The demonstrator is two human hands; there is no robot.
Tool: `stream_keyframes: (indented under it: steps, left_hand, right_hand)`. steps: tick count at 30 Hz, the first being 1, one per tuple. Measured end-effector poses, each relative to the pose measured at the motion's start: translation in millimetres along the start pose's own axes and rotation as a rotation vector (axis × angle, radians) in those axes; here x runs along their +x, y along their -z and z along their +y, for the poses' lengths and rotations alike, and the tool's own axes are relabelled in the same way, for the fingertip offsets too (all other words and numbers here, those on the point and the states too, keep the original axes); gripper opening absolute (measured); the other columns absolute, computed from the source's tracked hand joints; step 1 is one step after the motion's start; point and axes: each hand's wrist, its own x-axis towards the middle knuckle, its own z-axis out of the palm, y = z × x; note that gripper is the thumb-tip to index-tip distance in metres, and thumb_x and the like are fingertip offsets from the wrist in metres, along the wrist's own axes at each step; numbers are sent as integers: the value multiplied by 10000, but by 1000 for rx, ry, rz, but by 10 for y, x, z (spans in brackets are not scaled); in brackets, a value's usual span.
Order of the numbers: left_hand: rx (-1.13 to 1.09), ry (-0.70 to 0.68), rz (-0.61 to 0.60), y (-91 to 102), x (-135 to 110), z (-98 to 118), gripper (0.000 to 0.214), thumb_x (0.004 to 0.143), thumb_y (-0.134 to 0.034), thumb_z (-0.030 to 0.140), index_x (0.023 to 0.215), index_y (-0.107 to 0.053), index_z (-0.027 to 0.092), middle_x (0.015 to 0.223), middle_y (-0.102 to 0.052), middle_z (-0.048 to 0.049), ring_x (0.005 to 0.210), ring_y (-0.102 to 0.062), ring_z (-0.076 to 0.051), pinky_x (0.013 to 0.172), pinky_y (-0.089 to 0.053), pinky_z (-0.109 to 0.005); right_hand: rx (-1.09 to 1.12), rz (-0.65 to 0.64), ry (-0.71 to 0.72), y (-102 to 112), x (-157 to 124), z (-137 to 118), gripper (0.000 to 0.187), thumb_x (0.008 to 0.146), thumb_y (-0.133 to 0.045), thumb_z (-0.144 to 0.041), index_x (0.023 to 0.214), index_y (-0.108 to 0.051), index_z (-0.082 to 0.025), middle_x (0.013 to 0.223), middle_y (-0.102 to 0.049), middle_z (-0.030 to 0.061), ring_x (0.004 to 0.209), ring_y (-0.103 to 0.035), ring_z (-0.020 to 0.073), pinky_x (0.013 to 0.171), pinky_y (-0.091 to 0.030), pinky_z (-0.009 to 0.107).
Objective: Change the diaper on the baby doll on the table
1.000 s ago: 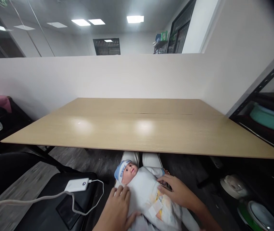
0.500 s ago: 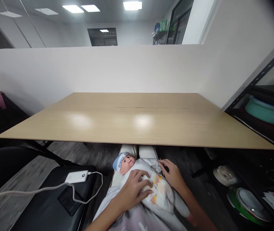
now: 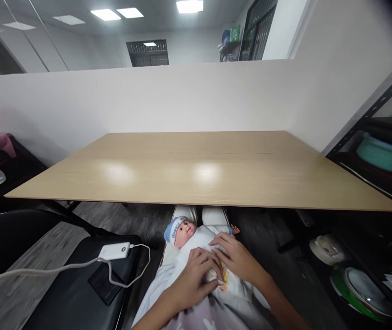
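Observation:
A baby doll in a blue cap and white suit lies on my lap, below the near edge of the wooden table. My left hand rests on the doll's belly, fingers curled over the cloth. My right hand lies flat on the doll's chest, fingers spread, touching my left hand's fingertips. Between them a colourful printed patch on the doll's front shows in part. A white cloth lies under the doll.
A white power bank with a cable lies on a black chair seat at my left. Black metal shelving at the right holds a teal basin and bowls. A white partition wall stands behind the table.
My right hand has moved left from the doll's far side onto its chest, meeting my left hand. My left hand slid from the doll's shoulder side to its belly.

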Motion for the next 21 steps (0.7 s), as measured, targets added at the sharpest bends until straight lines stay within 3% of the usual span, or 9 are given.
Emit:
stream_keyframes:
  steps: [6, 10, 12, 14, 15, 17, 19, 21]
  left_hand:
    - [-85, 78, -151, 260, -213, 11, 183, 932, -730, 405, 984, -715, 230, 977, -714, -29, 1112, -549, -228, 1028, -393, -348]
    - [-84, 58, -199, 287, -119, -27, 304, 1059, -508, 439, 992, -683, 199, 714, -676, -8, 934, -608, -205, 994, -411, -344]
    - [56, -12, -179, 160, 159, -45, 309, 1045, -523, 465, 1038, -682, 200, 881, -722, -41, 953, -621, -209, 989, -413, -356]
    - [266, -110, -227, -75, 576, -49, 376, 943, -669, 531, 1138, -676, 209, 1144, -727, -91, 1126, -610, -264, 1031, -406, -399]
    - [390, -143, -305, -224, 809, -43, 517, 862, -749, 569, 1203, -664, 190, 1247, -704, -133, 1208, -589, -311, 1063, -401, -441]
    - [625, -86, -605, -547, 1247, -20, 680, 680, -896, 537, 1189, -684, 139, 1271, -707, -188, 1259, -583, -386, 1071, -412, -517]
    - [746, -15, -900, -828, 1545, 0, 581, 633, -939, 418, 1082, -724, 119, 1196, -752, -180, 1222, -632, -383, 1058, -436, -511]
    - [770, 2, -959, -992, 1641, -11, 521, 621, -945, 366, 1023, -733, 112, 1173, -763, -181, 1206, -651, -380, 1026, -464, -490]
  right_hand:
    - [-95, -104, -85, 230, -205, -127, 281, 1050, -508, -410, 951, -701, -231, 941, -717, 40, 944, -646, 225, 883, -477, 344]
    - [-43, -270, -311, 503, -523, -129, 486, 1070, -401, -527, 793, -646, -212, 714, -685, 4, 697, -623, 174, 673, -419, 279]
    - [-18, -329, -456, 534, -659, -61, 520, 1071, -356, -551, 802, -642, -210, 620, -668, -3, 595, -613, 166, 619, -393, 273]
    - [-83, -350, -529, 467, -755, 44, 491, 1052, -386, -525, 781, -647, -209, 591, -671, 8, 574, -624, 175, 608, -372, 275]
    - [-144, -344, -538, 407, -793, 103, 457, 1036, -414, -487, 762, -654, -209, 620, -693, 24, 609, -645, 188, 614, -362, 278]
    - [-266, -306, -551, 268, -865, 222, 370, 987, -467, -407, 761, -689, -215, 746, -750, 65, 744, -691, 227, 651, -361, 292]
    - [-315, -266, -597, 141, -957, 328, 300, 944, -505, -380, 824, -732, -226, 863, -780, 95, 860, -709, 269, 694, -383, 314]
    - [-300, -238, -641, 38, -1080, 421, 297, 930, -517, -412, 838, -735, -233, 853, -776, 100, 855, -712, 286, 706, -403, 338]
